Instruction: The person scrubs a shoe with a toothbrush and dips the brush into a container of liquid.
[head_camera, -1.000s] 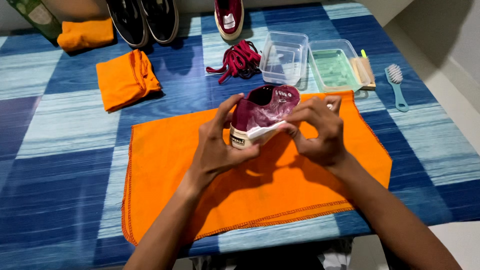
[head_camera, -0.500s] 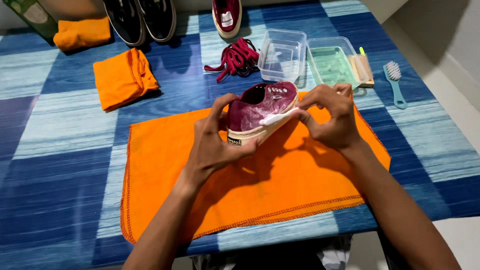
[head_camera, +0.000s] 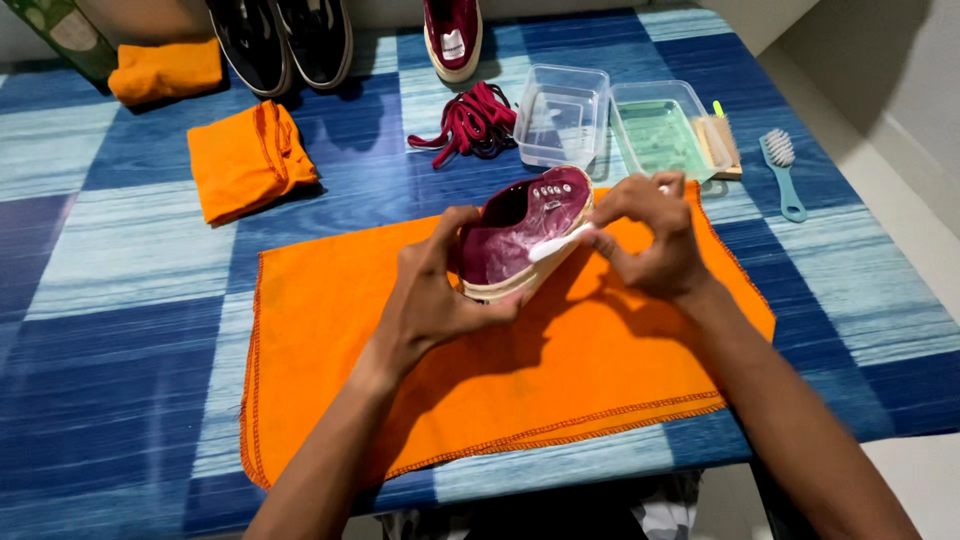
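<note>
Maroon canvas lace-less sneaker (head_camera: 525, 232) is gripped tilted in the left hand (head_camera: 435, 295) above the flat orange cloth (head_camera: 500, 370), while a white brush handle (head_camera: 560, 243), pinched by the right hand (head_camera: 650, 240), has been shifted along its rubber rim.

A table (head_camera: 130, 260) is seen from above, covered by a cloth checked in dark blue, light blue and pale streaked squares. Its right edge runs on a slant from top to bottom, and beyond it a pale floor (head_camera: 900, 170) is shown, crossed by a darker band near the upper right corner. A light wall (head_camera: 600, 5) is glimpsed along the top edge behind the table. The scene is lit evenly, with soft shadows thrown on the tabletop.
</note>
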